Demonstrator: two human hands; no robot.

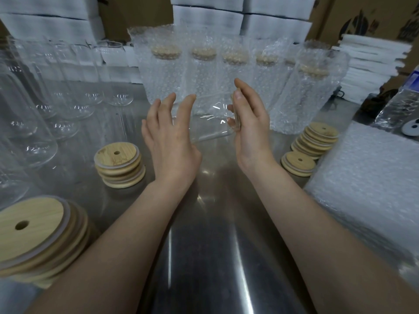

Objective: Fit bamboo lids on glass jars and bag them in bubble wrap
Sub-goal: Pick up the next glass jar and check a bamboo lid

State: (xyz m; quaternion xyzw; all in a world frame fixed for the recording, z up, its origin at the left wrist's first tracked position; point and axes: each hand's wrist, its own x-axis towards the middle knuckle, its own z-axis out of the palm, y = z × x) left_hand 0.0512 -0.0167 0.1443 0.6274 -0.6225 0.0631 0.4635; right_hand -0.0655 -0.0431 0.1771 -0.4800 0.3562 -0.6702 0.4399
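Holding level between your hands: one glass jar, on its side above the steel tabletop.

- Left hand: fingers spread and nearly straight against the jar's base, which they cover.
- Right hand: flat, fingers straight, pressing a bamboo lid at the jar's mouth. The lid shows edge-on only, so its seating cannot be judged.
- Bagged jars: a row behind your hands, their lids blurred by bubble wrap.
- Empty jars: far left, clear on clear, count hard to make out; the nearest are cut by the frame.
- Lid stacks: one left of your wrist, one cropped at the lower left corner, and a leaning pile at right.
- Bubble-wrap bags: a stack at the right edge, partly out of frame.
- Open room: a bare strip of steel runs between your forearms toward you.
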